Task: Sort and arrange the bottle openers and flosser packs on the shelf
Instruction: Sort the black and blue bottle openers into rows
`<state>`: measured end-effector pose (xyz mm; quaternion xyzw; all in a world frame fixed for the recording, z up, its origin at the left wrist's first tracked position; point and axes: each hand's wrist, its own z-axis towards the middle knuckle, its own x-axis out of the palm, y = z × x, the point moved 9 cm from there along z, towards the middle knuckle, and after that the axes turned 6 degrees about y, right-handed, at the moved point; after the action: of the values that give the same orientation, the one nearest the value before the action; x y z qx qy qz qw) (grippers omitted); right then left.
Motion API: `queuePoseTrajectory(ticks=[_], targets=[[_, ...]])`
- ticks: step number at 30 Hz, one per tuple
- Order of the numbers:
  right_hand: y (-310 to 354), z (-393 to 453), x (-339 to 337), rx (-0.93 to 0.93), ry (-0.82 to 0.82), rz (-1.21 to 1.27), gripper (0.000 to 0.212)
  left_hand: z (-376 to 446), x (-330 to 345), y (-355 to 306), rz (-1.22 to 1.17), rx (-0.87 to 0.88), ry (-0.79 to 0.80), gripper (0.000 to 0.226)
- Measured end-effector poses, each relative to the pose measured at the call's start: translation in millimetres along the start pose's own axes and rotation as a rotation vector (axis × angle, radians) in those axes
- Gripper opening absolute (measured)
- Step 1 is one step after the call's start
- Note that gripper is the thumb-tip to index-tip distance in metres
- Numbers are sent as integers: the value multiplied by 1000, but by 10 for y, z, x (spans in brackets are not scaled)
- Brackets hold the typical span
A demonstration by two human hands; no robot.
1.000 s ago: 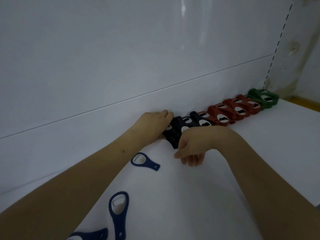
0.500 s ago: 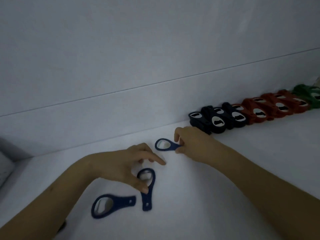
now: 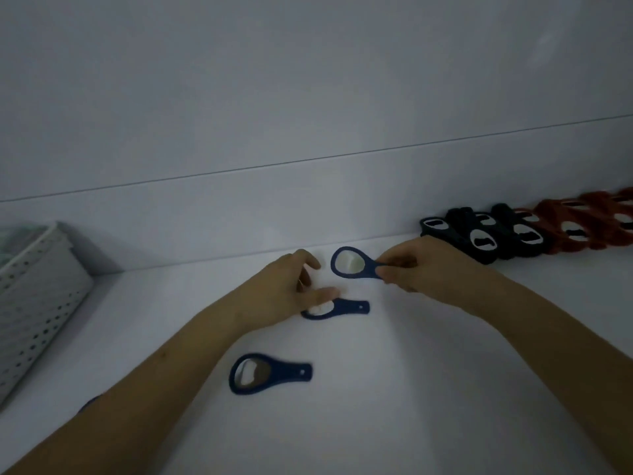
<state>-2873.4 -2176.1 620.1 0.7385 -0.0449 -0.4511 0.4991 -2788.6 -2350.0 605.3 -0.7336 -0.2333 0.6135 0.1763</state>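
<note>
My right hand (image 3: pixel 421 269) pinches the handle of a blue bottle opener (image 3: pixel 354 267), holding it just above the white shelf (image 3: pixel 411 389). My left hand (image 3: pixel 287 293) sits over the ring end of a second blue opener (image 3: pixel 342 308) that lies flat, its thumb touching the ring and its fingers loosely bent. A third blue opener (image 3: pixel 270 373) lies nearer to me. Along the back wall stands a row of black openers (image 3: pixel 479 240), then red openers (image 3: pixel 575 224). No flosser packs are in sight.
A white perforated basket (image 3: pixel 34 286) stands at the left end of the shelf. A dark blue object (image 3: pixel 90 404) peeks out from under my left forearm. The back wall (image 3: pixel 308 132) rises right behind the row.
The view has swung left. My right hand has raised the blue opener off the shelf. The opener under my left hand has turned from lengthwise to sideways.
</note>
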Motion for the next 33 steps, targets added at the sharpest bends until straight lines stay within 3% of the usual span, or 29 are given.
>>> queuePoseTrajectory(ticks=[2, 6, 9, 15, 18, 23, 27, 33], targets=[[88, 6, 157, -51, 39, 21, 10, -80, -76, 80, 16, -6, 65, 64], [171, 86, 427, -131, -28, -277, 14, -246, -89, 173, 102, 74, 85, 75], [233, 84, 567, -207, -51, -384, 17, -269, -8, 138, 150, 144, 39, 71], [345, 34, 751, -291, -14, -389, 19, -271, -61, 112, 142, 154, 61, 64], [386, -10, 809, -325, -9, -384, 24, -585, -297, 154, 168, 117, -15, 63], [557, -22, 963, -407, 62, -423, 20, -1132, -74, 240, 216, 103, 171, 46], [610, 55, 1034, -403, 57, -336, 15, -1136, -66, 272, 218, 162, 58, 35], [379, 100, 814, -191, -67, 30, 23, -734, -310, 133, 209, 210, -45, 40]])
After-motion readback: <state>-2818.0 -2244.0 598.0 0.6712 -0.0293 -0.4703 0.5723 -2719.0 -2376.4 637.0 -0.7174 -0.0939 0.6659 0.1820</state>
